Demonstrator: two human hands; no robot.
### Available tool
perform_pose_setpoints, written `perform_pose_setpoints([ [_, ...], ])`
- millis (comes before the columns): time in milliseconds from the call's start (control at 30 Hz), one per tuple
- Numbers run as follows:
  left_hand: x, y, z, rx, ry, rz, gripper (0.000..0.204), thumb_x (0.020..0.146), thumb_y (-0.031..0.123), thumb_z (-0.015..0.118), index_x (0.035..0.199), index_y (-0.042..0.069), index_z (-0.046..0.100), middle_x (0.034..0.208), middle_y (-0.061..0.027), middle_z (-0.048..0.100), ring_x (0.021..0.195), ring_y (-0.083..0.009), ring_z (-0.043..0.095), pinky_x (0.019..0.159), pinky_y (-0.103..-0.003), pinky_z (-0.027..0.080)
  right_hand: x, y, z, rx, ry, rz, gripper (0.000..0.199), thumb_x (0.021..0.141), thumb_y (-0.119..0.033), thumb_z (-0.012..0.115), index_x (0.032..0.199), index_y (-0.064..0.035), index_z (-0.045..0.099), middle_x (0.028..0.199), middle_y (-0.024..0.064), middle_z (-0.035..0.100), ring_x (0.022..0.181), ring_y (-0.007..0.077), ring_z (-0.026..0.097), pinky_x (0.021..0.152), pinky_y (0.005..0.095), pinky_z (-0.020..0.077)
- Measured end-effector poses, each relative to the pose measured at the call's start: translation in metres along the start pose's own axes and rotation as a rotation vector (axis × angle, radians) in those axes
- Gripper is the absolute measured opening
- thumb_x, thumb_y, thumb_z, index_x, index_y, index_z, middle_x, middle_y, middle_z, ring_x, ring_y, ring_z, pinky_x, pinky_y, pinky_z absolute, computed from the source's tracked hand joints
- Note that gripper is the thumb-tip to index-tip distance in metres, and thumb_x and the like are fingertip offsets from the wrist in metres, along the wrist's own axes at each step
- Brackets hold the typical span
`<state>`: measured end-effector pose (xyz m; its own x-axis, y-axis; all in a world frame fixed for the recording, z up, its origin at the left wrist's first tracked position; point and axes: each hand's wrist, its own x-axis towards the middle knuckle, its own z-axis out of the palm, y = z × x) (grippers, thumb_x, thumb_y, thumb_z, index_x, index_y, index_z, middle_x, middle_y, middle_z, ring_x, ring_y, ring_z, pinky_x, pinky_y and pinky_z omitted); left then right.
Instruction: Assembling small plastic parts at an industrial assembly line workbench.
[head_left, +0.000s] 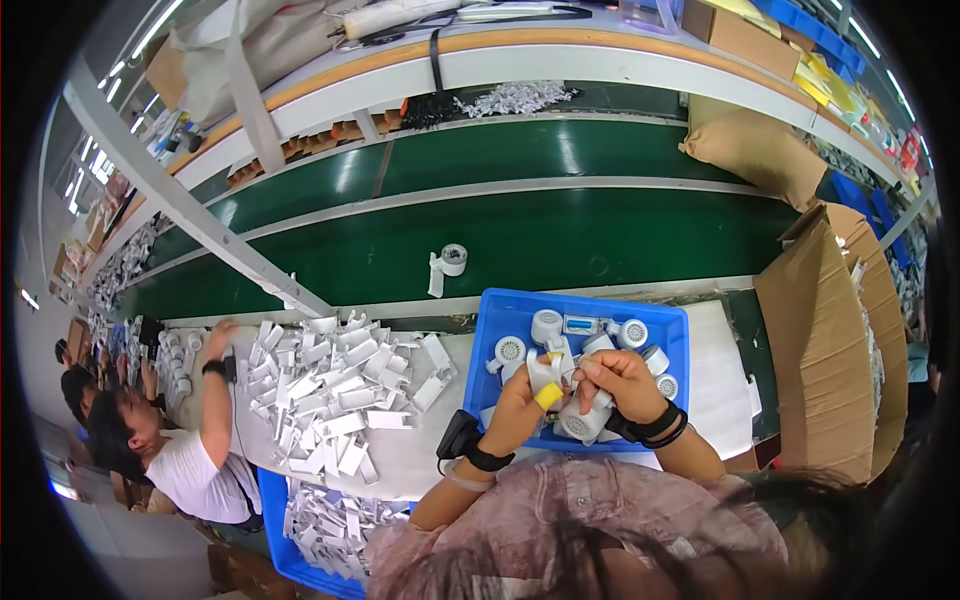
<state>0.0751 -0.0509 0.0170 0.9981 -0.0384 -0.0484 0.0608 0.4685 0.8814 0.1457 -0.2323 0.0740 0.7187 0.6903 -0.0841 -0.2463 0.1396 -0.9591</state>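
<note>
Over a blue bin [681, 330] my left hand [517, 408] is closed on a white plastic housing [541, 371]. Yellow wraps show on its thumb and a fingertip. Just to the right, my right hand [630, 384] has its fingers pinched together close to that housing; what they hold is too small or hidden to make out. A white device with a round slotted head [583, 421] sits under my hands; whether they grip it I cannot tell. Several similar round-headed devices [510, 349] lie in the bin. One opened piece [581, 325] shows a blue cylinder.
Left of the bin, white plastic shells [335, 385] are heaped on the pale worktop [432, 455]; another blue bin [275, 520] holds more. One white piece [452, 262] lies on the green conveyor [600, 240]. At right stands a cardboard box [815, 350]. A co-worker [200, 450] reaches across at left.
</note>
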Motion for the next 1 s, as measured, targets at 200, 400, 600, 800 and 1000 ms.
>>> perform_pose_setpoints([
  [200, -0.014, 0.043, 0.011, 0.322, -0.031, 0.019, 0.052, 0.083, 0.006, 0.065, 0.129, 0.003, 0.041, 0.102, -0.0055, 0.057, 0.067, -0.0086, 0.055, 0.051, -0.021, 0.043, -0.017, -0.005, -0.001, -0.148, -0.156, -0.02, 0.028, 0.099, -0.02, 0.047, 0.098, 0.003, 0.062, 0.079, 0.0056, 0.064, 0.074, 0.0122, 0.061, 0.073, 0.0249, 0.0464],
  [400, -0.025, 0.054, 0.009, 0.157, -0.127, 0.025, 0.032, 0.095, 0.012, 0.052, 0.124, 0.002, 0.043, 0.086, -0.0014, 0.052, 0.056, -0.0075, 0.046, 0.05, -0.022, 0.037, -0.024, -0.01, 0.003, -0.491, -0.29, -0.12, 0.015, 0.084, -0.009, 0.068, 0.098, -0.0044, 0.067, 0.077, 0.0054, 0.064, 0.074, 0.013, 0.06, 0.066, 0.0261, 0.0455],
  [600, -0.029, 0.032, 0.005, 0.232, -0.126, 0.215, 0.04, 0.097, 0.009, 0.044, 0.136, 0.003, 0.038, 0.092, -0.0031, 0.055, 0.073, -0.0076, 0.052, 0.059, -0.02, 0.043, -0.027, 0.005, 0.029, -1.008, 0.215, -0.452, 0.014, 0.072, -0.007, 0.073, 0.079, -0.0066, 0.06, 0.061, 0.004, 0.058, 0.062, 0.0218, 0.057, 0.067, 0.0304, 0.0452],
  [800, -0.033, 0.023, 0.017, 0.405, -0.019, 0.159, 0.035, 0.1, 0.016, 0.038, 0.132, 0.002, 0.042, 0.096, -0.0064, 0.059, 0.077, -0.0102, 0.057, 0.057, -0.021, 0.047, -0.032, 0.024, 0.034, -0.98, 0.464, -0.612, 0.015, 0.075, 0.0, 0.07, 0.086, -0.0057, 0.061, 0.083, 0.0103, 0.062, 0.078, 0.029, 0.058, 0.074, 0.0374, 0.0458],
  [1000, -0.036, 0.022, 0.022, 0.198, 0.013, 0.082, 0.031, 0.096, 0.012, 0.041, 0.125, 0.002, 0.046, 0.096, -0.0085, 0.059, 0.064, -0.0102, 0.056, 0.046, -0.022, 0.047, -0.037, 0.026, 0.041, -0.871, 0.45, -0.623, 0.017, 0.077, 0.001, 0.069, 0.092, -0.0046, 0.063, 0.085, 0.0101, 0.063, 0.082, 0.0294, 0.059, 0.076, 0.0363, 0.0474],
])
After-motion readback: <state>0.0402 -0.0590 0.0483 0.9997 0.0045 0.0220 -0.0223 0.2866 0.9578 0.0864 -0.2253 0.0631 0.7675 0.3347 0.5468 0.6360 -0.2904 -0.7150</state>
